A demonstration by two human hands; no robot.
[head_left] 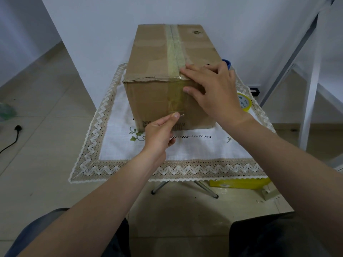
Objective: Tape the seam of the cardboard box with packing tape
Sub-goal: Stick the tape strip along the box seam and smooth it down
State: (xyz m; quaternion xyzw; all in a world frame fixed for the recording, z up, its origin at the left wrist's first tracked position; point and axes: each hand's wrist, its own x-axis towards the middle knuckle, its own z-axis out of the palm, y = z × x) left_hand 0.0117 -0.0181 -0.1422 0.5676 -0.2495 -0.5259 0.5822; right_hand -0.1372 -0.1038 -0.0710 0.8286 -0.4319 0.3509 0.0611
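A brown rectangular cardboard box [157,71] is standing on a white cloth with a beige lace border [185,151] covering a small table. A strip of translucent yellowish packing tape [175,52] is running along the top centre seam and folding down over the near face. The right hand [211,88] is lying spread over the box's near top edge, fingers flat on the tape and thumb pressing on the front face. The left hand [159,134] is pinching the tape's lower end against the front face between thumb and forefinger. A yellow-cored roll of tape [245,102] is sitting on the cloth to the right of the box, partly hidden by the right wrist.
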